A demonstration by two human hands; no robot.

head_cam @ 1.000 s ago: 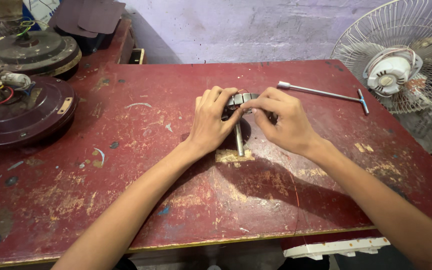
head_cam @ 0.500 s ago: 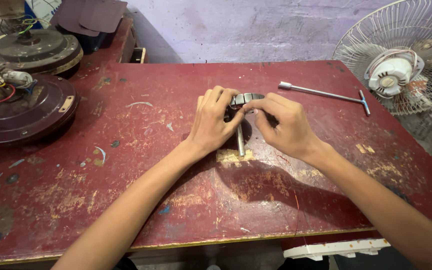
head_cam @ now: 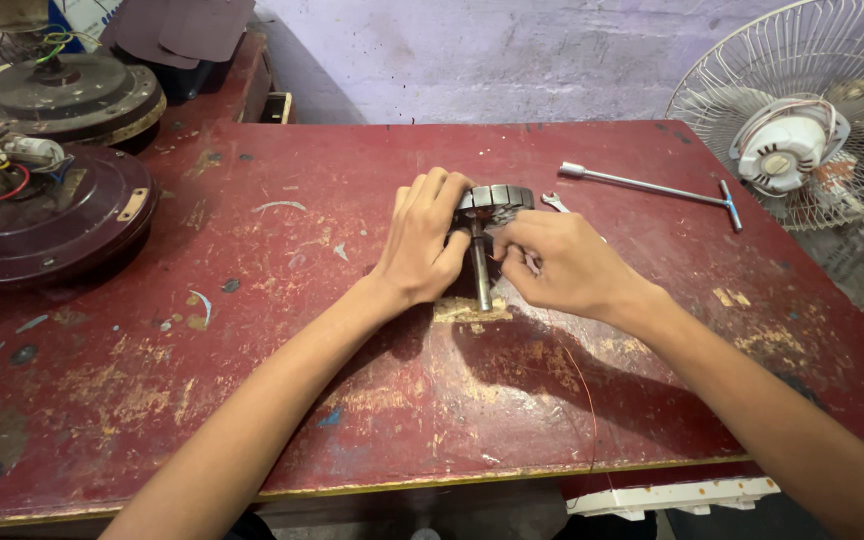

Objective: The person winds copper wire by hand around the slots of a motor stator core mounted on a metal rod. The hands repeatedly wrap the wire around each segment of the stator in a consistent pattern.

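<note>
Fan motor rotor [head_cam: 492, 200] with shaft, mid red desk [head_cam: 252, 400], left of T-handle wrench [head_cam: 652, 186]: left hand [head_cam: 422, 245] fingers wrapped steadying it, right hand [head_cam: 552, 265] fingers pinching copper wire [head_cam: 584, 390] beside shaft

Head view, steeply downward (close) over table [head_cam: 252, 400]

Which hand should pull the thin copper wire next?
Probably the right hand: its fingers pinch at the wire trailing beneath it, while the left hand grips the metal motor core, steadying it.
</note>
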